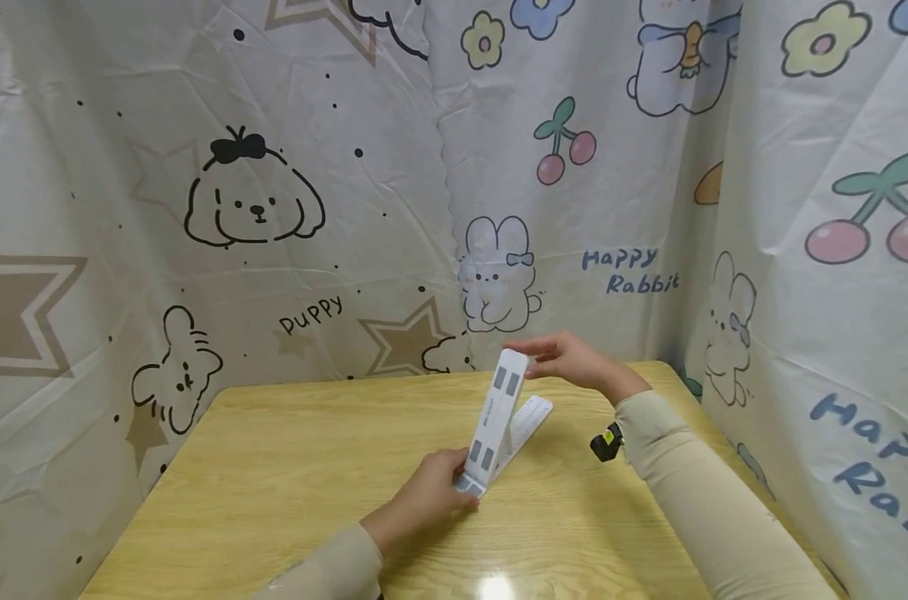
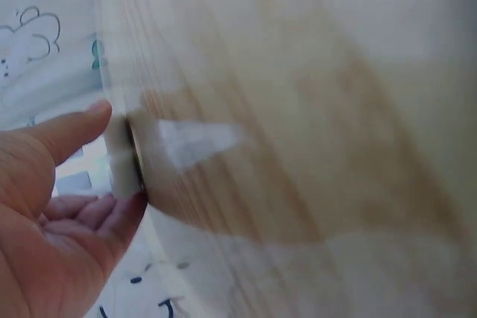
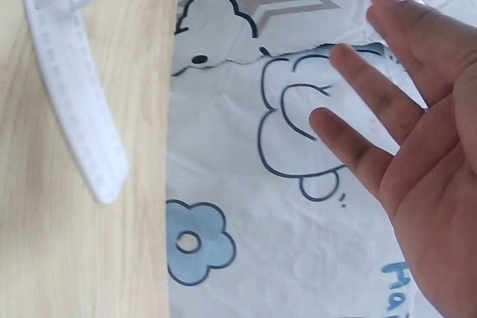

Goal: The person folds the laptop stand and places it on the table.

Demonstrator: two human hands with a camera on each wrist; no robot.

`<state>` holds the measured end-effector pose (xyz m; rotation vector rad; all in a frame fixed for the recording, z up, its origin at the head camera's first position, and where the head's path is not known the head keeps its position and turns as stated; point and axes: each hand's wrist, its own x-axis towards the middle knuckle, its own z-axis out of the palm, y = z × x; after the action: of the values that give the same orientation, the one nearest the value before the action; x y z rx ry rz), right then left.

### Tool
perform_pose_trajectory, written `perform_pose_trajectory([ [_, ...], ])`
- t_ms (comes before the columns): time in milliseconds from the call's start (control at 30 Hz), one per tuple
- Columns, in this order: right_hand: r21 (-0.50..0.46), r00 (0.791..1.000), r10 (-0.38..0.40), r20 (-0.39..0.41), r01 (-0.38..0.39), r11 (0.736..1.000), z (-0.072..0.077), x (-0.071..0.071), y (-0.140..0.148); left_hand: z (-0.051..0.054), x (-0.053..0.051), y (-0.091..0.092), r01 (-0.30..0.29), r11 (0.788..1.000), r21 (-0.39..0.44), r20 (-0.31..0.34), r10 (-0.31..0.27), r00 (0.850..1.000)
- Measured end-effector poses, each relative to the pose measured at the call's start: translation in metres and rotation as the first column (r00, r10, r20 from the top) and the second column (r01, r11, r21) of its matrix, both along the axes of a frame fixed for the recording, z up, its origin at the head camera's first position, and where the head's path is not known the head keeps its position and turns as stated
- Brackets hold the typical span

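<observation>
A white folding laptop stand (image 1: 496, 408) with grey pads is tilted above the table, its two long arms spread apart in a V. My left hand (image 1: 433, 490) grips the joined lower end; in the left wrist view the thumb and fingers (image 2: 112, 221) lie on either side of that end. At the top of the nearer arm is my right hand (image 1: 574, 362), its fingertips touching the edge. In the right wrist view the right hand's fingers (image 3: 358, 147) are extended and spread, beside the other, ruled-looking arm (image 3: 78, 94). The right thumb's contact is unclear.
A wood-grain table (image 1: 288, 475) lies under both hands. On it, near the right forearm, is a small black and yellow object (image 1: 607, 443), partly covered by the sleeve. White curtains (image 1: 393, 217) with cartoon prints close off the back and sides.
</observation>
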<state>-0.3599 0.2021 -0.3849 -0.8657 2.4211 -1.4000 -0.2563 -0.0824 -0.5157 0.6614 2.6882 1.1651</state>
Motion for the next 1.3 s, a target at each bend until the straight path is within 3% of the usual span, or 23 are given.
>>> perform_pose_trajectory([
  [133, 0.058, 0.999, -0.045, -0.014, 0.046, 0.997, 0.008, 0.003, 0.005, 0.003, -0.005, -0.004, 0.021, 0.999, -0.033, 0.021, -0.020, 1.000],
  [333, 0.116, 0.992, -0.095, -0.079, 0.104, 0.988, 0.014, 0.015, 0.009, 0.003, -0.011, -0.009, 0.058, 0.993, -0.103, -0.024, -0.061, 0.998],
  [667, 0.130, 0.969, -0.143, -0.199, 0.171, 0.977, 0.003, 0.024, 0.013, 0.008, -0.019, -0.017, 0.118, 0.982, -0.144, 0.023, -0.116, 0.993],
  [833, 0.102, 0.971, -0.156, -0.183, 0.176, 0.979, -0.002, 0.027, 0.016, 0.008, -0.024, -0.021, 0.152, 0.978, -0.141, 0.047, -0.147, 0.988],
  [1033, 0.026, 0.985, -0.119, -0.128, 0.123, 0.992, -0.009, 0.027, 0.018, 0.007, -0.028, -0.031, 0.183, 0.970, -0.158, 0.065, -0.174, 0.983],
  [1300, -0.053, 0.995, -0.096, -0.039, 0.094, 0.994, -0.018, 0.028, 0.019, 0.009, -0.025, -0.036, 0.172, 0.962, -0.211, -0.030, -0.182, 0.983],
])
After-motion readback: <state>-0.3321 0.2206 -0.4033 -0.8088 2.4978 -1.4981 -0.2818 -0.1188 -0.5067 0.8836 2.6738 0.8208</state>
